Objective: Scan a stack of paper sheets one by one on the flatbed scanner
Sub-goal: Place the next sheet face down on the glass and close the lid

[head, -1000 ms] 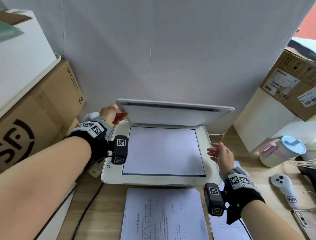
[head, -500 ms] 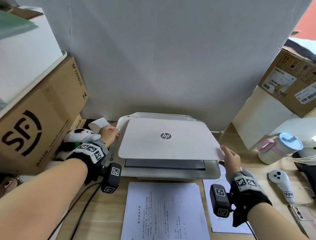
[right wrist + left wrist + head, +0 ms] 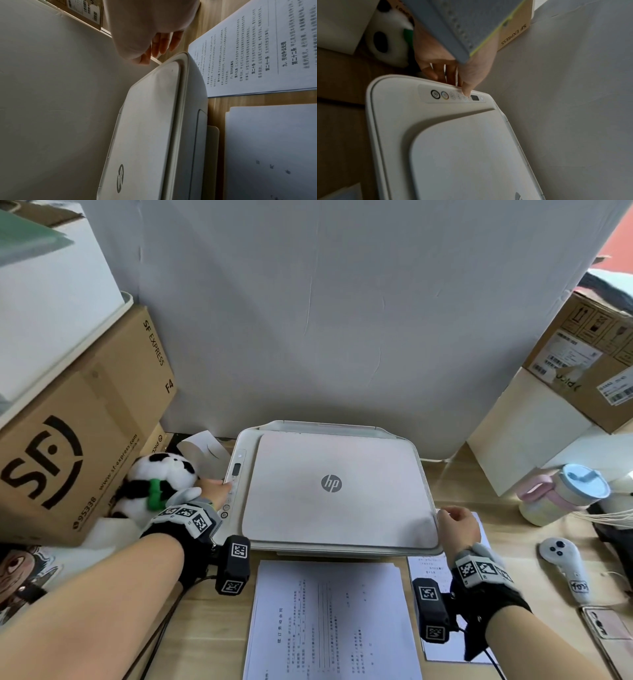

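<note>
Far left: a brown SF Express carton [image 3: 78, 419] sits under a white box [image 3: 51, 302], crowding the desk's left edge.
Panda toy: a plush panda [image 3: 157, 481] leans against the carton, just beside the left wrist, hemming the hand in from that side.
Left hand: the left hand [image 3: 215, 491] reaches the scanner's left edge; in the wrist view one straight fingertip [image 3: 468, 92] touches the button strip [image 3: 452, 96] next to the small dark display, the other fingers hanging loosely behind the edge.
Scanner: the white flatbed scanner [image 3: 335, 491] stands against the grey backdrop [image 3: 325, 320], its lid down flat — the glass is covered, so whether a sheet lies inside cannot be told.
Stack: the paper stack [image 3: 332, 621] lies printed side up on the wooden desk [image 3: 212, 638], just in front of the scanner.
Right hand: the right hand [image 3: 457, 525] hangs at the lid's front right corner, fingers loosely curled and holding nothing — touching or just clear, I cannot tell.
Second sheets: a printed sheet [image 3: 442, 611] lies under the right wrist, beside the stack.
Far right: a pale lidded cup [image 3: 565, 494], a white controller [image 3: 563, 563], a phone [image 3: 606, 625] and stacked cartons [image 3: 582, 361].
</note>
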{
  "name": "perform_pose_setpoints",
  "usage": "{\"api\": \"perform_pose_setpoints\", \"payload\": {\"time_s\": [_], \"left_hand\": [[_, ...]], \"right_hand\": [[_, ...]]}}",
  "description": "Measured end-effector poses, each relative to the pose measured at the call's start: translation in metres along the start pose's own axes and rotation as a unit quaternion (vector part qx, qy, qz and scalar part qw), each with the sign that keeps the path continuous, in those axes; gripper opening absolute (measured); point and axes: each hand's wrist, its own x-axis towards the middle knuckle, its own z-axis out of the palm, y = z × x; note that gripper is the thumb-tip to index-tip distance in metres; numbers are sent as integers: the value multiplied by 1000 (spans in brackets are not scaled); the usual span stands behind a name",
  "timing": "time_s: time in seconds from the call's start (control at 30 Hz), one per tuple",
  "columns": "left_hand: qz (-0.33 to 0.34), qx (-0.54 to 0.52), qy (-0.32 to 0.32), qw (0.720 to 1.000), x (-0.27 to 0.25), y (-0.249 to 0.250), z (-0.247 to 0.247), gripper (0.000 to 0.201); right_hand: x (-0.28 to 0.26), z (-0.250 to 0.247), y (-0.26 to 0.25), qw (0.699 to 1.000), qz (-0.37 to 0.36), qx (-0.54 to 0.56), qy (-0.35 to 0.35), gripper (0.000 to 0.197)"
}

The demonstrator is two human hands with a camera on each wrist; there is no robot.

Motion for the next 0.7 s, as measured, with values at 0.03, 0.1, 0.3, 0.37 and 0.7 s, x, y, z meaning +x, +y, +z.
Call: {"api": "perform_pose_setpoints", "payload": {"time_s": [0.03,0.1,0.3,0.37,0.7], "left_hand": [[0,-9,1,1000,-1,0,0,36],[10,-32,9,999,-4,0,3,34],[4,-82,35,996,-2,-4,8,37],[-7,-82,35,996,-2,-2,6,38],[11,-102,81,991,2,-27,22,26]], "right_hand": [[3,1,1,1000,0,-2,3,16],[7,3,3,1000,2,-3,1,18],[8,9,6,999,9,4,-32,16],[7,9,8,999,13,3,-36,13],[-11,1,22,998,27,1,-50,36]]}}
